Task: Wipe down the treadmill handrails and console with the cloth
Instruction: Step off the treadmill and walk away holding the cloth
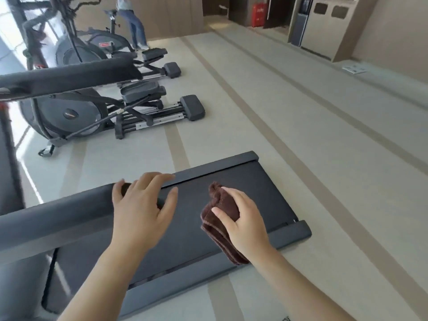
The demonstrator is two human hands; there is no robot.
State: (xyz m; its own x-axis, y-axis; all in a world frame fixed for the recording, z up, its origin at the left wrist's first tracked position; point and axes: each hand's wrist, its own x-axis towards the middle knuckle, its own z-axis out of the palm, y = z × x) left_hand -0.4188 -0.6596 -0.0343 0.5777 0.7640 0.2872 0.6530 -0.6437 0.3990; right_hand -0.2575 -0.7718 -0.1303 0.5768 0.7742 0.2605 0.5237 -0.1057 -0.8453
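My right hand (pixel 245 225) grasps the folded brown cloth (pixel 222 205), fingers curled round it, above the treadmill belt (pixel 243 181). My left hand (pixel 139 209) is released, fingers spread over the end of the near rail (pixel 58 218); I cannot tell whether it touches. The far rail (pixel 69 77) crosses the upper left, well apart from both hands, with the belt below and between the two rails.

Beyond the far rail stand two ellipticals: one (pixel 69 112) just behind it, another (pixel 76 49) farther back. A person (pixel 134 22) in jeans stands near that second machine, by the back wall.

The floor (pixel 301 135) is pale grey with tan stripes running away from me. At the far end a red box (pixel 259 15) sits in a dark recess, and a bin unit (pixel 324 26) with two openings stands against the right wall. A sheet of paper (pixel 354 68) lies on the floor near it.
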